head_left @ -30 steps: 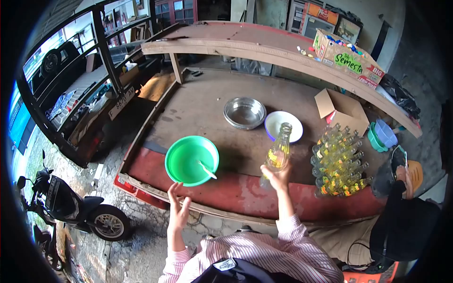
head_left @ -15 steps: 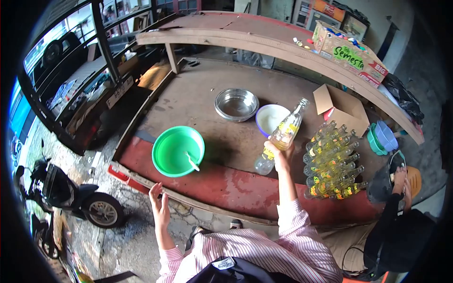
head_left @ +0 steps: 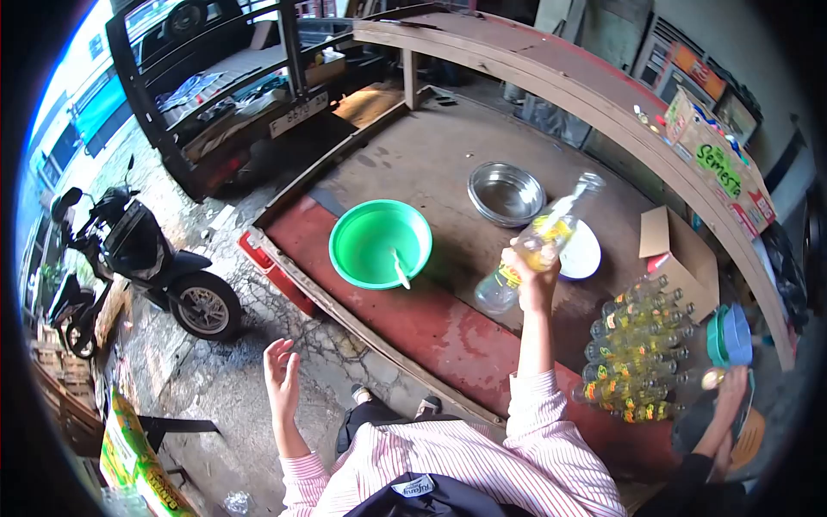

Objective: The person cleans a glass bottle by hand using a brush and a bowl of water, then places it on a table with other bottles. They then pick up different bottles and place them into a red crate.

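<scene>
My right hand (head_left: pixel 532 274) grips a clear glass bottle (head_left: pixel 538 243) with a yellow label, tilted with its open neck pointing up and to the right, above the red-brown table (head_left: pixel 413 319). The bottle hangs between the green bowl (head_left: pixel 380 243) with a white spoon in it and the white bowl (head_left: pixel 581 255). My left hand (head_left: pixel 281 376) is open and empty, raised over the pavement left of the table's front edge. A cluster of several similar bottles (head_left: pixel 637 349) lies on the table to the right.
A steel bowl (head_left: pixel 506 193) sits behind the green one. An open cardboard box (head_left: pixel 680 252) and stacked plastic bowls (head_left: pixel 730 338) are at the right. Another person's hand (head_left: pixel 728 388) reaches in at the lower right. A motor scooter (head_left: pixel 138 258) is parked on the left.
My right hand has lifted the bottle off the table and tilted it, neck to the upper right. My left hand has dropped back from the table edge. The view has swung left.
</scene>
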A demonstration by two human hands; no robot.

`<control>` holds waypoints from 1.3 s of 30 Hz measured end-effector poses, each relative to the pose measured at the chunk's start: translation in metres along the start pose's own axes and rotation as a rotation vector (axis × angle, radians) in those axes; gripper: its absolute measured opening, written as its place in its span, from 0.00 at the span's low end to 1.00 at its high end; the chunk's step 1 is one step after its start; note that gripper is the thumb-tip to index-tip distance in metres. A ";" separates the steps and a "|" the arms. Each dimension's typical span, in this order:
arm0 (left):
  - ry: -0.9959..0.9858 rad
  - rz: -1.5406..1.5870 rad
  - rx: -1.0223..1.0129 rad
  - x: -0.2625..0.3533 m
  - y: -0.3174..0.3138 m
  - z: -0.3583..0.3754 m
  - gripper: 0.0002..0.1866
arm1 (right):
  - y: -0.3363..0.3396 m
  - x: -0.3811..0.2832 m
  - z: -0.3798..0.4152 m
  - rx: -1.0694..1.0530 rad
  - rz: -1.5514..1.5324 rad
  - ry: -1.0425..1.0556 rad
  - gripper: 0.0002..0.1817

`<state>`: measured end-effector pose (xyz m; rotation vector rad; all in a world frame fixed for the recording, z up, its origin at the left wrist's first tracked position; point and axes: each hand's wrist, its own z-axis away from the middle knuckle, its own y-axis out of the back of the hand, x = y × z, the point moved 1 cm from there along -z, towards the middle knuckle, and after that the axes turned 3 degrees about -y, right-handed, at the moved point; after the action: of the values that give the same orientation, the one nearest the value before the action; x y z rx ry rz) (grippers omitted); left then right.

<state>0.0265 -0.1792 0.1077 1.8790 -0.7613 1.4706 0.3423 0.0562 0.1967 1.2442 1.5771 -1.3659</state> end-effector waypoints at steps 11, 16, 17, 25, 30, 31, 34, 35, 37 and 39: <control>0.007 0.023 0.072 0.012 0.013 0.018 0.18 | -0.027 0.021 -0.034 -0.009 0.260 0.200 0.20; 0.024 0.032 0.079 0.013 0.012 0.011 0.18 | -0.035 0.019 -0.039 0.026 0.240 0.196 0.22; 0.026 0.021 0.080 0.017 0.010 0.006 0.18 | -0.034 0.021 -0.041 -0.032 0.137 0.075 0.20; 0.068 -0.003 0.104 0.012 0.007 0.007 0.19 | -0.050 0.033 -0.040 -0.015 0.054 -0.004 0.18; 0.083 -0.003 0.066 -0.002 0.015 -0.001 0.19 | -0.082 0.036 -0.028 -0.053 0.135 0.073 0.20; 0.078 -0.007 0.061 -0.005 0.017 -0.005 0.19 | -0.092 0.033 -0.024 -0.021 0.365 0.289 0.19; 0.072 0.024 0.078 -0.008 0.032 -0.026 0.19 | -0.116 0.041 -0.030 -0.112 0.164 0.132 0.20; 0.088 0.012 0.083 -0.008 0.038 -0.030 0.18 | -0.125 0.051 -0.030 -0.086 -0.190 -0.120 0.22; 0.065 -0.005 0.098 -0.011 0.051 -0.043 0.18 | -0.145 0.054 -0.032 -0.096 0.277 0.136 0.19; 0.032 -0.027 0.108 -0.014 0.067 -0.059 0.19 | -0.171 0.053 -0.029 -0.120 0.473 0.360 0.19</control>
<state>-0.0635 -0.1756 0.1127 1.9323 -0.6509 1.5486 0.1663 0.0993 0.2054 1.7211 1.4375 -0.7691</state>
